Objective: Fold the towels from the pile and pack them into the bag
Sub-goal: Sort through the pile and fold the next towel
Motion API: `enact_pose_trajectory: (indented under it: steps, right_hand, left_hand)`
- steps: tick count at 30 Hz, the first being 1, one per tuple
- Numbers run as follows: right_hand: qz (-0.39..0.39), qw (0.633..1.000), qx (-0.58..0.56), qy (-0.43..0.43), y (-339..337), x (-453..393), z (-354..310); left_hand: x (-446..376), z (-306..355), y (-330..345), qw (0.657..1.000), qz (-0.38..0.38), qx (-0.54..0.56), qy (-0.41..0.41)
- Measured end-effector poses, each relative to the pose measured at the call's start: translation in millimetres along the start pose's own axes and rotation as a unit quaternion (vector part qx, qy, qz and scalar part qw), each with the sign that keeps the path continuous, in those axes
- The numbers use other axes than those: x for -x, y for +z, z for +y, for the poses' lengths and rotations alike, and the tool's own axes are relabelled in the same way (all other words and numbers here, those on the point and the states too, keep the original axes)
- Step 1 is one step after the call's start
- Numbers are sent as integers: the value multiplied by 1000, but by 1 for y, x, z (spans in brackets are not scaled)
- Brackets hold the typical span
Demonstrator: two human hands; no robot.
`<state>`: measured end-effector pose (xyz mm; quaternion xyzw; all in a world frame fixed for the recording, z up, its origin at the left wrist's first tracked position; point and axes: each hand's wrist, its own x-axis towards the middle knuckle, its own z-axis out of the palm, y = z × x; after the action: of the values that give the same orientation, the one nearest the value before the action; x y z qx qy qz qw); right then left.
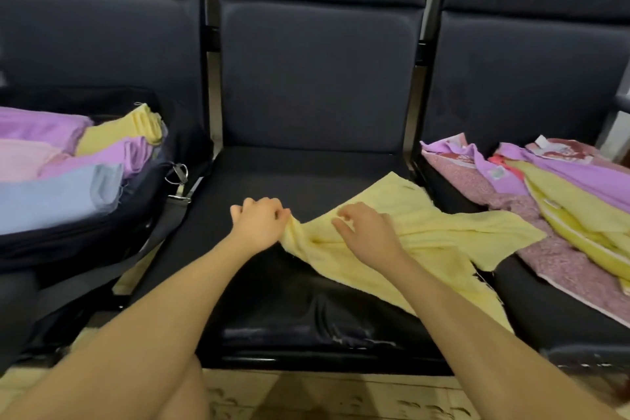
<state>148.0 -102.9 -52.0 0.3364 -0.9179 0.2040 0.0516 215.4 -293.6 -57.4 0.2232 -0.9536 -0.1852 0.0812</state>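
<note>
No text, brand or number could be read; the small labels [497,173] on the piled towels [559,191] were too blurred.

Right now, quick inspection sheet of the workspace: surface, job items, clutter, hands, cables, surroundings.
Surface: middle seat, dark padded, glossy front edge.
Job's things: yellow towel spread crumpled on the middle seat; dark bag on the left seat holds folded towels; unfolded pile on the right seat.
Clutter: nothing seen.
Hands: left hand pinches the towel's left end; right hand rests on the towel, fingers loosely curled.
Cables: none; bag strap with metal clip hangs off the bag.
Surroundings: dark seat backs, patterned floor.
</note>
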Motion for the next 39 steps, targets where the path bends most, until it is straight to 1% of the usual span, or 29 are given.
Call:
enact_pose_trajectory:
  steps: [2,3,4,6,8,9,10,14,18,20,21,22,24,26,28,29,32,35,37,39]
  right_hand:
    - [-51,985,148,68,1,10,19]
    - [-87,973,191,92,1,16,30]
    - [-128,964,205,113,1,22,40]
    - [-199,950,194,146,1,28,52]
    - [-223,945,194,142,4,27,55]
    - [-228,945,194,134,7,25,54]
    - [-233,945,192,126,10,21,53]
    - [-251,953,143,90,27,0,41]
    - [-262,959,88,57,48,-23,20]
    - [-273,957,88,41,49,-29,12]
    - [-269,957,106,25,46,-32,10]
    - [-251,958,136,3,41,-33,8]
    - [-190,963,190,-35,27,-34,7]
    - [-147,964,218,-49,14,-31,15]
    - [-136,961,237,-42,6,-29,29]
    - [-137,964,227,-28,5,-27,36]
    - [-132,975,179,-1,12,-23,45]
    - [-111,983,143,-5,15,-25,48]
    - [-67,996,65,-10,10,-26,47]
    - [-3,999,-49,-6,-1,-29,42]
  left_hand:
    - [4,8,5,999,5,-9,34]
    - [6,13,7,998,1,-5,64]
    - [9,19,11,994,-25,-4,103]
    - [14,28,21,977,-129,-29,167]
    - [17,30,32,955,-239,-65,166]
    - [17,28,38,948,-266,-81,152]
    - [16,26,41,947,-273,-93,141]
    - [9,8,37,958,-246,-103,102]
    - [1,-13,28,971,-214,-89,50]
    - [-3,-19,22,980,-168,-95,49]
    - [-5,-20,20,983,-130,-116,51]
    - [-7,-21,20,985,-88,-140,45]
    - [-10,-24,21,987,-26,-160,-5]
    - [-11,-25,25,986,-2,-160,-55]
    - [-11,-25,29,985,19,-166,-53]
    - [-12,-26,31,986,27,-158,-44]
    - [-13,-27,36,993,32,-105,-32]
    - [-12,-26,33,996,71,-53,-17]
    - [-12,-22,22,994,104,25,-4]
    - [-12,-11,3,982,123,143,0]
